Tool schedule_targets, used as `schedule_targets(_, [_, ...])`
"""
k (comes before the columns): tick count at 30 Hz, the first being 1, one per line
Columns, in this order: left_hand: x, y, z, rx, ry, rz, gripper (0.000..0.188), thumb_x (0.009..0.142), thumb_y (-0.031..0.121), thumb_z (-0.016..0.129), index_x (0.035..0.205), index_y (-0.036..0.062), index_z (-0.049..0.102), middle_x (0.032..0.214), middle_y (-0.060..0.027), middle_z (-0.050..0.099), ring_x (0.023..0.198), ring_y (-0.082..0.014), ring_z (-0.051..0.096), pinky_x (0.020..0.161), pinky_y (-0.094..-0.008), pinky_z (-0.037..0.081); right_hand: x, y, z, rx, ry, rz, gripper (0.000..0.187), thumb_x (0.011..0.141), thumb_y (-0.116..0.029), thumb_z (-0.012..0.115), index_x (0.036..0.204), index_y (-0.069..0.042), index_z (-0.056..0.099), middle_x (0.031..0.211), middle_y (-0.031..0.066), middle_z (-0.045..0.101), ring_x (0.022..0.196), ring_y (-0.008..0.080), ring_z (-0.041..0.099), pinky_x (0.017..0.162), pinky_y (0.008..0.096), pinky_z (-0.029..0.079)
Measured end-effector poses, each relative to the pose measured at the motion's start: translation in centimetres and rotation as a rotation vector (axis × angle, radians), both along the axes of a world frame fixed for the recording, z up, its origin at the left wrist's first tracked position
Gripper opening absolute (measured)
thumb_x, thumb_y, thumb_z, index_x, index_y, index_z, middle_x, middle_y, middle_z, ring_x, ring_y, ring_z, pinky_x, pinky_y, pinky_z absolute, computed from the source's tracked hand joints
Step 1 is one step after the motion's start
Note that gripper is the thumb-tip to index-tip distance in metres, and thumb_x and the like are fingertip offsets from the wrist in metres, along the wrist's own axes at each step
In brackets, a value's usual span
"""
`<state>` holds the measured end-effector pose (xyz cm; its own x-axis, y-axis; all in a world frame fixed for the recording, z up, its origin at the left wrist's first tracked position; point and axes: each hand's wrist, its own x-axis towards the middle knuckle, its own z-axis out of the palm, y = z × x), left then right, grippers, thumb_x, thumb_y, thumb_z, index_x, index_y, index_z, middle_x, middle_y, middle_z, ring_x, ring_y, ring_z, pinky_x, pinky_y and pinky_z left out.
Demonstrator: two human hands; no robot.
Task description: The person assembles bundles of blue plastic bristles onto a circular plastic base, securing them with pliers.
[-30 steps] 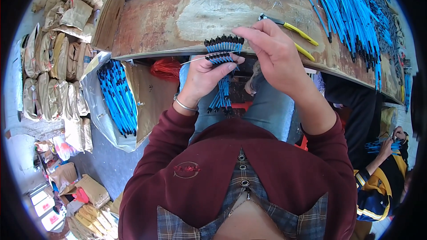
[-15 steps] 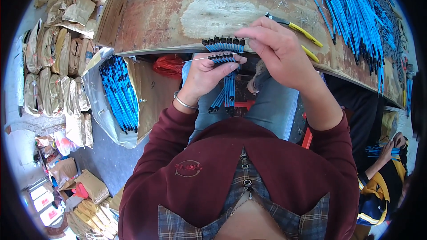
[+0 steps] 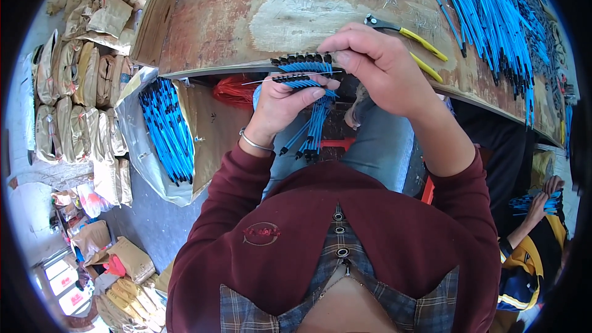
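My left hand [image 3: 276, 110] is closed round a bundle of thin blue rods [image 3: 316, 116] with black tips, in front of the table edge. The black tips stand side by side in two rows at the top, and the lower ends hang down over my lap. A thin straight metal wire [image 3: 254, 82] runs across the rods and sticks out to the left. My right hand [image 3: 385, 73] is at the right end of the upper row, its fingers bent and the thumb against the last tips. Whatever lies between those fingertips is too small to make out.
Yellow-handled pliers [image 3: 424, 44] lie on the wooden table [image 3: 209, 31], right of a heap of fine wires. A big pile of blue rods [image 3: 493, 21] covers its right side. An open sack of blue rods [image 3: 165, 129] stands at left. At far right, another person's hands [image 3: 539, 200] hold rods.
The bundle in my left hand has shifted slightly left, and its hanging rods have swung left and spread. My right hand has moved a little left, with its fingers drawn closer to the row's end.
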<state>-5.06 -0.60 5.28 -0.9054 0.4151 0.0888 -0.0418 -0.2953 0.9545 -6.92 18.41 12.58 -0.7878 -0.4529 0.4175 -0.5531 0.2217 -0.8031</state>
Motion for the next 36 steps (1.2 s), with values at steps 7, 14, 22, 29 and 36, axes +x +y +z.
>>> schedule_targets(7, [0.1, -0.1, 0.1, -0.070, 0.060, 0.017, 0.017, 0.078, -0.003, 0.060, 0.095, -0.0009, 0.063, 0.093, -0.0080, 0.066, 0.087, -0.0122, 0.059, 0.080, -0.0268, 0.047, 0.5, -0.4, -0.1, 0.054, 0.115, -0.056, 0.019, 0.079, 0.002, 0.053, 0.097, -0.001, 0.059, 0.081, 0.0066, 0.052, 0.074, 0.0176, 0.053, 0.066, 0.0258, 0.041])
schedule_targets(14, [0.0, 0.0, 0.4, -0.090, 0.122, 0.013, 0.018, 0.078, -0.004, 0.059, 0.096, -0.0007, 0.064, 0.093, -0.0076, 0.066, 0.089, -0.0121, 0.058, 0.081, -0.0263, 0.046, 0.8, -0.4, 0.5, 0.262, 0.248, -0.104, 0.029, 0.073, 0.004, 0.057, 0.100, -0.004, 0.060, 0.082, 0.0087, 0.050, 0.075, 0.0224, 0.053, 0.065, 0.0289, 0.043])
schedule_targets(22, [0.2, -0.2, 0.8, -0.127, 0.129, -0.008, 0.020, 0.078, -0.004, 0.059, 0.098, -0.0006, 0.064, 0.094, -0.0081, 0.066, 0.089, -0.0128, 0.059, 0.082, -0.0263, 0.046, 0.1, -0.4, 0.4, 0.157, 0.265, -0.012, 0.026, 0.073, 0.004, 0.057, 0.097, -0.004, 0.061, 0.083, 0.0080, 0.051, 0.077, 0.0219, 0.053, 0.065, 0.0292, 0.043])
schedule_targets(29, [0.2, -0.1, 1.1, -0.111, 0.180, 0.010, 0.019, 0.077, -0.003, 0.061, 0.095, -0.0008, 0.065, 0.091, -0.0085, 0.066, 0.087, -0.0129, 0.059, 0.078, -0.0254, 0.047, -0.5, -0.3, 0.7, 0.130, 0.248, 0.062, 0.024, 0.071, 0.004, 0.059, 0.094, -0.002, 0.060, 0.085, 0.0083, 0.051, 0.077, 0.0226, 0.053, 0.066, 0.0300, 0.043])
schedule_targets(36, [-0.1, -0.6, -0.1, -0.163, 0.163, -0.020, 0.017, 0.075, -0.004, 0.063, 0.092, -0.0010, 0.065, 0.088, -0.0078, 0.066, 0.083, -0.0116, 0.060, 0.075, -0.0248, 0.047, 0.2, -1.4, 0.8, 0.255, 0.476, -0.046, 0.024, 0.069, 0.002, 0.063, 0.092, -0.002, 0.060, 0.086, 0.0093, 0.052, 0.077, 0.0240, 0.054, 0.067, 0.0310, 0.044])
